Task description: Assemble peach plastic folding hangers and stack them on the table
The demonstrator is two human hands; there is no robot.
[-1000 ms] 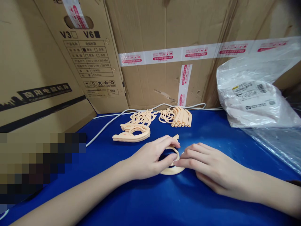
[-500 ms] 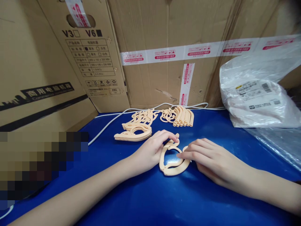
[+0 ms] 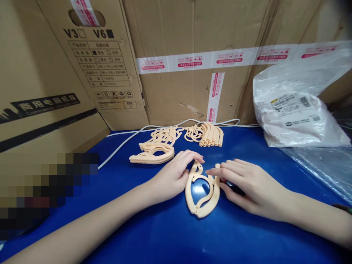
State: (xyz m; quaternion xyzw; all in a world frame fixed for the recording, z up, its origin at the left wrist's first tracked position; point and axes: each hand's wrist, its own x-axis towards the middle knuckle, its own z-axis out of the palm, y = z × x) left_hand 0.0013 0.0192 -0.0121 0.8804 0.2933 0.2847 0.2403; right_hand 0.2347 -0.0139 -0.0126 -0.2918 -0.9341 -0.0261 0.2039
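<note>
A beige plastic folding clothes hanger (image 3: 189, 196) lies on the blue tabletop between my hands, its two curved arms folded up into a narrow loop and joined at the near end. My left hand (image 3: 176, 176) is bent around its upper left side, thumb against the left arm and index finger over the top end. On the other side my right hand (image 3: 247, 183) grips the right arm, its index finger reaching across the upper end and its thumb touching the outer edge. The hanger's top is partly hidden by fingers.
Behind my left hand sit a stack of folded beige hangers (image 3: 154, 157) and a pile of thin curved pieces (image 3: 166, 135). Hook pieces (image 3: 193, 133) and curved arms (image 3: 211, 135) lie beside them. A white cable (image 3: 118, 150), cardboard boxes (image 3: 173, 95) and a plastic bag (image 3: 291, 121) border the table.
The hanger's right arm has swung upward and inward, making the loop narrower. My left index finger has shifted slightly left, and my right thumb now shows at the outer edge.
</note>
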